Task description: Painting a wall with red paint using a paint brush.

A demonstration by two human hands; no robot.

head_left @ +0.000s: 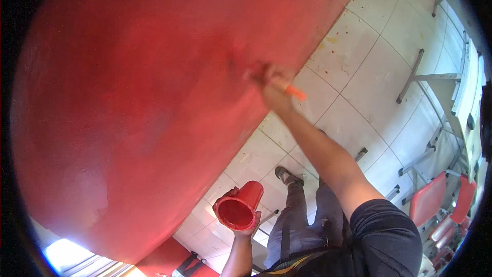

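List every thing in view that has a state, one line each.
Red wall: coated in red paint, patchy in places.
Brush: orange handle, gripped by the right hand, tip against the wall.
Red cup: held tilted by the left hand, mouth toward the camera, red inside.
Tiled floor: spotted with stains.
Red chairs: unoccupied.

White tiled floor [353,56], red chairs [428,197] and a metal-legged table [461,97] at right.

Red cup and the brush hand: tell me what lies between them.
In the head view, between the red cup in the left hand and the right hand with the orange-handled brush lie only the red wall's edge and bare white floor tiles.
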